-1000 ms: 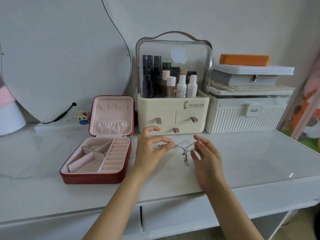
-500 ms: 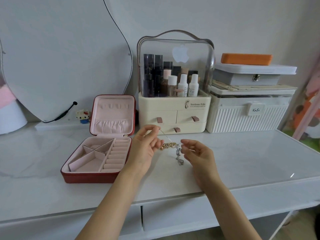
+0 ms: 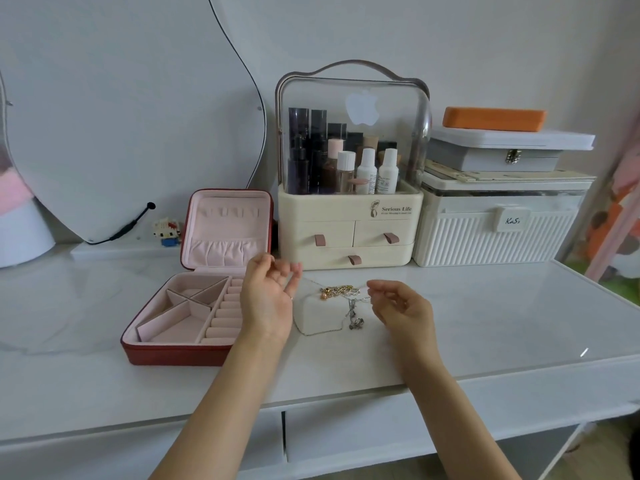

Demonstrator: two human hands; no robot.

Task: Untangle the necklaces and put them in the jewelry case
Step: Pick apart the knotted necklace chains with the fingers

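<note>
While the left hand (image 3: 268, 299) and right hand (image 3: 403, 304) each pinch a thin chain end, the knotted gold and silver necklaces (image 3: 343, 296) hang between them beside the open red jewelry case (image 3: 194, 351); hard pulling could tighten the knot.

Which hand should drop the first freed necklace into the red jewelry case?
Left, probably. The left hand hovers beside the open jewelry case, pinching a thin chain; the right hand sits past the tangled necklaces.
</note>
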